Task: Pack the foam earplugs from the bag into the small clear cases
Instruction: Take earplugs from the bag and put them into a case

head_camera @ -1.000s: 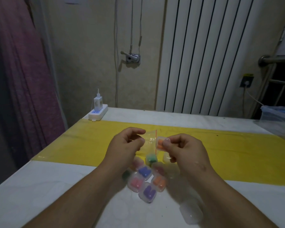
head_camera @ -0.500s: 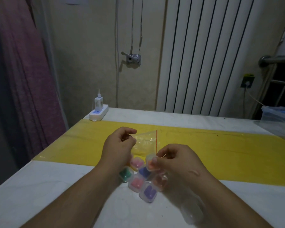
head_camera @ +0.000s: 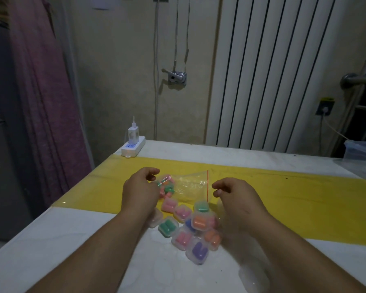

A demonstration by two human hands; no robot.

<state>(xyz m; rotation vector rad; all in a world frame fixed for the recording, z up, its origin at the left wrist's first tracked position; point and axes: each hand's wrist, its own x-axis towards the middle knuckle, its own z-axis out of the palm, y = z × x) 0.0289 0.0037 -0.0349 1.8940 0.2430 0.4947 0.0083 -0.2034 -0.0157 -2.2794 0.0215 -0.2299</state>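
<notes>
Table [head_camera: 72, 240]: white top, pushed against the far wall.
Yellow sheet [head_camera: 294, 199]: glossy band laid across the tabletop.
Power strip [head_camera: 133, 149]: white, at the far left corner, white charger [head_camera: 133, 134] plugged in upright.
Radiator [head_camera: 283, 70]: white, vertical ribs, behind the table.
Curtain [head_camera: 42, 92]: mauve, hanging at left.
Wall crank [head_camera: 176, 77]: metal, thin cords [head_camera: 175, 28] running above.
Plastic tub [head_camera: 361, 150]: clear, at the right edge.

Left hand [head_camera: 139, 190] — right hand [head_camera: 238, 194] (both curled)
</notes>
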